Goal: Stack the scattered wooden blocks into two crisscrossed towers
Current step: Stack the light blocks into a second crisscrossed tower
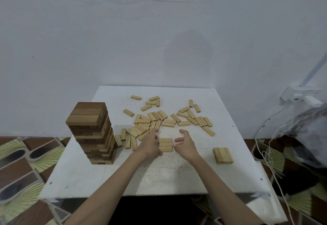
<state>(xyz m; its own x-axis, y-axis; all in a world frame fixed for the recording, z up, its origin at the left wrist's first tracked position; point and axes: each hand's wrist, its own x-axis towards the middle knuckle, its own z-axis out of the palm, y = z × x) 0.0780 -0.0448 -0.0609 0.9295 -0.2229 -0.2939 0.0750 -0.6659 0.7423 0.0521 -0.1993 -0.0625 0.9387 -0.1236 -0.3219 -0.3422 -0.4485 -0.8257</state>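
Wooden blocks point(165, 144) in a small row lie between the left hand point(150, 145) and right hand point(184, 145), fingers released.

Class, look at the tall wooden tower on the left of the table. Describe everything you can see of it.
The tower is a tall stack of wooden blocks, light and dark brown mixed, laid in crisscrossed layers. Its top layer shows three blocks side by side. It stands upright on the near left part of the white table, though some layers sit slightly out of line. A few loose pale blocks lie right beside its base. Neither hand touches it.
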